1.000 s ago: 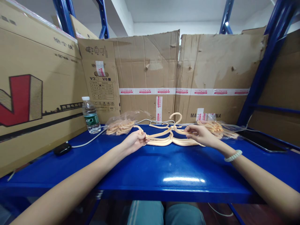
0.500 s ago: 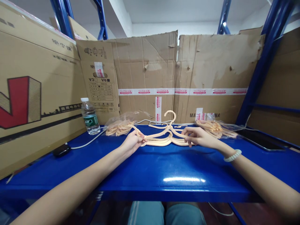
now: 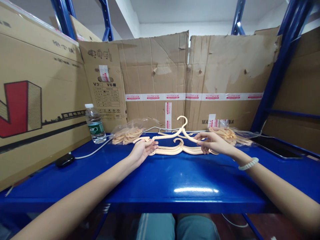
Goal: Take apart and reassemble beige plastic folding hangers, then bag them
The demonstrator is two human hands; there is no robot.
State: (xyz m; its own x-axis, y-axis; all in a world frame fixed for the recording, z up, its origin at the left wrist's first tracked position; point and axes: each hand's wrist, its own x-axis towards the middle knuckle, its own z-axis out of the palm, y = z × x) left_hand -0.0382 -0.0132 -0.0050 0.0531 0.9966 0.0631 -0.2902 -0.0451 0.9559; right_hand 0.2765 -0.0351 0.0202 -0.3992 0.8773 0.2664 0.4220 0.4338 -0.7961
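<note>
A cream plastic clothes hanger (image 3: pixel 172 135) is held just above the blue table, its hook pointing up. My left hand (image 3: pixel 143 151) is closed at the hanger's left end, fingers pinched together. A short curved cream piece (image 3: pixel 140 139) sticks out to the left of those fingers; whether it is joined to the hanger I cannot tell. On the other side, my right hand (image 3: pixel 212 142) pinches the hanger's right arm between thumb and fingers. Beneath it lie several stacked cream hangers (image 3: pixel 167 151), their right ends partly behind my right hand. More cream pieces behind are partly hidden.
Clear bags of cream plastic parts (image 3: pixel 128 135) and more cream parts (image 3: pixel 222 135) lie at the back. A water bottle (image 3: pixel 95 128) and black device (image 3: pixel 65 160) with a white cable stand left. A dark tablet-like slab (image 3: pixel 277 147) lies right. Cardboard (image 3: pixel 155 76) walls the back.
The held hanger has risen a little, its hook shifting slightly right. The curved piece at my left hand has swung from slanting upward to nearly level. My right hand keeps hold of the hanger.
</note>
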